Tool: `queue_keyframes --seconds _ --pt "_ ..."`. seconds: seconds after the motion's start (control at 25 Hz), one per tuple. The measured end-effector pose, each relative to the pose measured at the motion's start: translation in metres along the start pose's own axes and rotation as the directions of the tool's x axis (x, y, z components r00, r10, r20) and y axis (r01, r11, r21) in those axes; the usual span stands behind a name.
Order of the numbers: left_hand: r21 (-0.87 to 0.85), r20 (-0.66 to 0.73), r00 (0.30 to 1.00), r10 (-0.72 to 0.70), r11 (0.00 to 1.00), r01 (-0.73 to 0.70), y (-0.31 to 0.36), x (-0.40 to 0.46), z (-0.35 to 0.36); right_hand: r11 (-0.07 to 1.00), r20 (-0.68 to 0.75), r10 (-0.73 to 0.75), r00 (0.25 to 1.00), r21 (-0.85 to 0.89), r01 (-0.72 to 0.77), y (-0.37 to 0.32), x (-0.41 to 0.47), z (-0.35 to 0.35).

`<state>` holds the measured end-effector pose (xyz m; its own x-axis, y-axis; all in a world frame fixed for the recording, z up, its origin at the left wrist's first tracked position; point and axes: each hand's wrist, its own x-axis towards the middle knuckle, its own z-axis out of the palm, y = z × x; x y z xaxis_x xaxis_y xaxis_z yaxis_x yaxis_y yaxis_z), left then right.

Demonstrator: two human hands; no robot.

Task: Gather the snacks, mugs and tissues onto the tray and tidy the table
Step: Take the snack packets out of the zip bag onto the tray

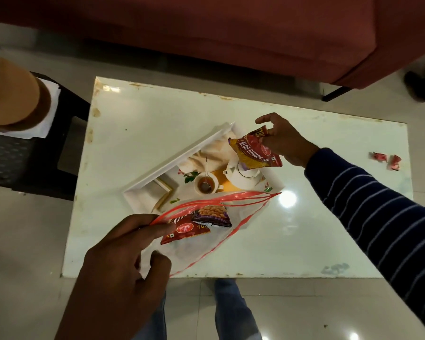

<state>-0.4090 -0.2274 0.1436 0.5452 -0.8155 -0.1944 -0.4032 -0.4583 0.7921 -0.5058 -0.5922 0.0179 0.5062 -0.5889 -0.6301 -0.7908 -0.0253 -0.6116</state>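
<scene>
My left hand (123, 261) grips the rim of a clear zip bag (206, 244) with red edges, held over the near side of the table. Inside the bag lie a red snack packet (184, 229) and a dark peanut packet (212, 215). My right hand (284, 139) pinches a red and yellow snack packet (252, 152) by its top corner, above the white tray (157, 170). On the tray stand a white teapot (243, 175), a cup (205, 184) with a strainer in it, a cloth (211, 153) and folded tissues (163, 186).
Two small red wrappers (387, 160) lie near the right edge of the white table (304, 241). A dark stool (35, 153) with a brown object on it stands at the left. A red sofa (206, 33) runs behind the table.
</scene>
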Motion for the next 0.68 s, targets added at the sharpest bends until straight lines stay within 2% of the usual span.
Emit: queue_keyframes --seconds 0.12,0.2,0.32,0.4,0.48,0.52,0.56,0.68 --pt "-0.006 -0.008 1.0 0.013 1.0 -0.013 0.002 0.001 0.001 0.998 0.023 0.022 1.0 -0.066 -0.02 -0.001 0.026 0.008" --pt "-0.003 -0.025 0.999 0.023 1.0 -0.023 -0.001 0.001 0.004 0.992 0.024 -0.024 0.999 -0.123 0.027 -0.002 0.04 0.011" --pt "0.004 -0.053 0.998 -0.018 1.0 0.018 -0.002 0.001 0.009 0.963 -0.138 -0.145 0.98 -0.248 0.107 -0.011 0.046 0.019" --pt "0.007 -0.073 0.997 -0.035 0.999 0.036 0.0 0.001 0.011 0.946 -0.312 -0.284 0.907 -0.245 0.212 -0.027 0.029 0.026" --pt "0.014 -0.083 0.996 -0.045 0.999 0.046 0.005 0.002 0.012 0.908 -0.463 -0.415 0.783 -0.159 0.387 -0.05 -0.022 0.029" --pt "0.021 -0.084 0.995 -0.053 0.998 0.055 0.008 0.004 0.011 0.879 -0.49 -0.452 0.745 -0.101 0.467 -0.063 -0.057 0.029" --pt "0.022 -0.075 0.995 -0.067 0.997 0.068 0.01 0.006 0.011 0.844 -0.463 -0.484 0.742 -0.023 0.536 -0.071 -0.095 0.03" --pt "0.013 -0.025 0.994 -0.11 0.994 0.111 0.018 0.008 0.011 0.796 -0.153 -0.556 0.817 0.187 0.576 -0.087 -0.198 0.042"
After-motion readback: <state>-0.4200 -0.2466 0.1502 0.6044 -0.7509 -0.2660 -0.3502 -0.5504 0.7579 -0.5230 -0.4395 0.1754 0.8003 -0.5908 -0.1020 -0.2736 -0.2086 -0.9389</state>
